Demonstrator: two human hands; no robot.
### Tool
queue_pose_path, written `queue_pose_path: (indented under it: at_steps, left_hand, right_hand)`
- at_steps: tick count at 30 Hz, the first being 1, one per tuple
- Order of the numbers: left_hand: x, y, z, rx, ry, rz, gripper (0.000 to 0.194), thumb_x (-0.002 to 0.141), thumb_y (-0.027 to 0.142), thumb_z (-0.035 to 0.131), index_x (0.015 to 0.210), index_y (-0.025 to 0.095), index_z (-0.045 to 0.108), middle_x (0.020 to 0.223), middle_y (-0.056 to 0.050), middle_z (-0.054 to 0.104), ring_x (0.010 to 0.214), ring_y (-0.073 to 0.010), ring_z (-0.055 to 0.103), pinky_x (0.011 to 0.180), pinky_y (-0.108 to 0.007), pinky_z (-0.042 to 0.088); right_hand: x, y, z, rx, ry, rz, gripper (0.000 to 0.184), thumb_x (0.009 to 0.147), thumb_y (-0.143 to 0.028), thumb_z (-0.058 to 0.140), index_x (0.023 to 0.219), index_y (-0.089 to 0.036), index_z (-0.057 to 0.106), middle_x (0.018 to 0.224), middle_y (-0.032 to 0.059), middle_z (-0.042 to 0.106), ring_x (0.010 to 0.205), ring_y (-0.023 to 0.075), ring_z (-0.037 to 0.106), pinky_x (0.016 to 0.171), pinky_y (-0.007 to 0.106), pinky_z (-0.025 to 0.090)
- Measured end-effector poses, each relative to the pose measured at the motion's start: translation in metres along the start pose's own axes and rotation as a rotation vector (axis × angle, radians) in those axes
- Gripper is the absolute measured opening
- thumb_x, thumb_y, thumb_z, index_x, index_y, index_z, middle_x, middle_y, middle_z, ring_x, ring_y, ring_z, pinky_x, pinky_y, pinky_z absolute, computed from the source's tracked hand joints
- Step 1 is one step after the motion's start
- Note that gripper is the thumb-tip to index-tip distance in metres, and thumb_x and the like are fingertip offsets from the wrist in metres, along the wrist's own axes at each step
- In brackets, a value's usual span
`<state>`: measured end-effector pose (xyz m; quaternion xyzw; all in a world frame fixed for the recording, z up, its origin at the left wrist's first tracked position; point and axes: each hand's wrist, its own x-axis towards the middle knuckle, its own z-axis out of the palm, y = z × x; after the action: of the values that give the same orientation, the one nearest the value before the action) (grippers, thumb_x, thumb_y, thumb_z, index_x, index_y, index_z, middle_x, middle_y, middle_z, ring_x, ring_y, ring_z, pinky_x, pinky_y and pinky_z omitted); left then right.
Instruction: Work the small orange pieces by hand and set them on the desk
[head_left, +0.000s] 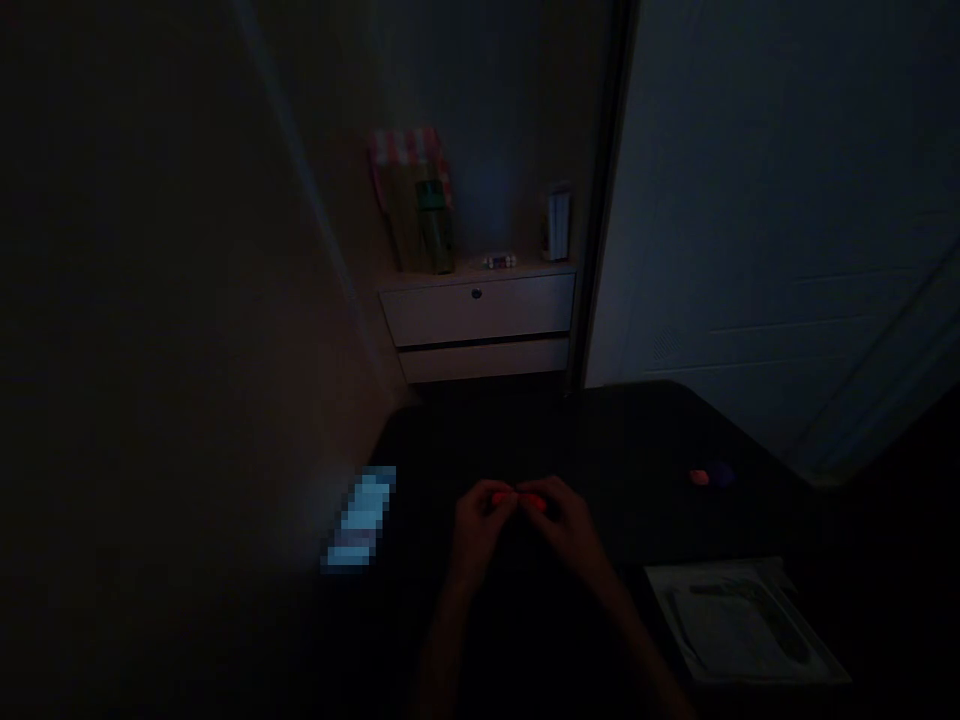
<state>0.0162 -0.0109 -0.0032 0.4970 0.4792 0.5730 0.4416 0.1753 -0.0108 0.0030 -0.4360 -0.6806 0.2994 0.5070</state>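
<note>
In dim light, my left hand (478, 518) and my right hand (564, 516) meet over the dark table (525, 440). Both pinch a small bright red piece (535, 501) between thumbs and fingertips. Red shows on both sides of where the thumbs come together; whether it is one piece or two I cannot tell, nor what it is made of. Off to the right on the table lie a small orange lump (699, 478) and a dark purple lump (721, 474), side by side.
Left of my hands is a lit, blurred-out screen (361, 520). A pale flat packet (739, 620) lies at the lower right. Behind the table stands a white drawer unit (480, 315), with a green bottle (435, 228) and a checked bag (405, 150) on top.
</note>
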Motion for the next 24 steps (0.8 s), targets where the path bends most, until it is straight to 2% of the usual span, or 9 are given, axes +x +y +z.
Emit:
queue_pose_path:
  at_steps: [4, 9, 13, 19, 24]
  left_hand:
    - [-0.001, 0.001, 0.000, -0.004, 0.002, -0.023, 0.022, 0.074, 0.032, 0.079, 0.091, 0.018, 0.077, 0.090, -0.006, 0.076, 0.087, -0.0217, 0.068, 0.078, -0.030, 0.051]
    - [0.000, 0.000, 0.000, 0.019, 0.010, -0.030, 0.021, 0.075, 0.033, 0.079, 0.089, 0.018, 0.079, 0.090, -0.007, 0.077, 0.088, -0.0224, 0.069, 0.079, -0.030, 0.051]
    - [0.000, -0.003, -0.001, 0.007, 0.034, -0.028, 0.021, 0.075, 0.034, 0.078, 0.089, 0.018, 0.078, 0.087, -0.006, 0.077, 0.084, -0.0214, 0.069, 0.074, -0.029, 0.051]
    - [0.002, -0.007, -0.002, -0.017, 0.068, -0.010, 0.023, 0.080, 0.037, 0.076, 0.093, 0.018, 0.076, 0.080, -0.004, 0.074, 0.075, -0.0172, 0.067, 0.071, -0.028, 0.050]
    - [0.003, -0.008, -0.001, -0.045, 0.074, -0.006, 0.027, 0.082, 0.041, 0.074, 0.094, 0.016, 0.074, 0.088, -0.007, 0.076, 0.075, -0.0172, 0.067, 0.071, -0.028, 0.051]
  right_hand:
    - [0.000, 0.001, 0.001, -0.038, 0.017, 0.012, 0.014, 0.090, -0.031, 0.064, 0.093, -0.023, 0.075, 0.094, 0.0059, 0.073, 0.089, 0.0231, 0.069, 0.082, 0.034, 0.052]
    - [0.000, 0.006, 0.002, -0.044, 0.037, 0.022, 0.013, 0.090, -0.031, 0.063, 0.087, -0.022, 0.073, 0.088, 0.0044, 0.072, 0.083, 0.0218, 0.068, 0.077, 0.032, 0.051]
    - [0.000, 0.011, 0.003, -0.035, 0.075, 0.037, 0.014, 0.090, -0.032, 0.062, 0.086, -0.022, 0.070, 0.086, 0.0044, 0.071, 0.081, 0.0218, 0.066, 0.074, 0.031, 0.050]
    - [0.002, 0.018, 0.000, 0.035, 0.301, 0.187, 0.026, 0.091, -0.044, 0.058, 0.090, -0.020, 0.068, 0.085, 0.0061, 0.071, 0.080, 0.0235, 0.065, 0.072, 0.032, 0.050]
    - [0.002, 0.019, -0.004, 0.105, 0.489, 0.274, 0.033, 0.091, -0.051, 0.057, 0.094, -0.019, 0.066, 0.081, 0.0049, 0.069, 0.073, 0.0220, 0.064, 0.067, 0.031, 0.051]
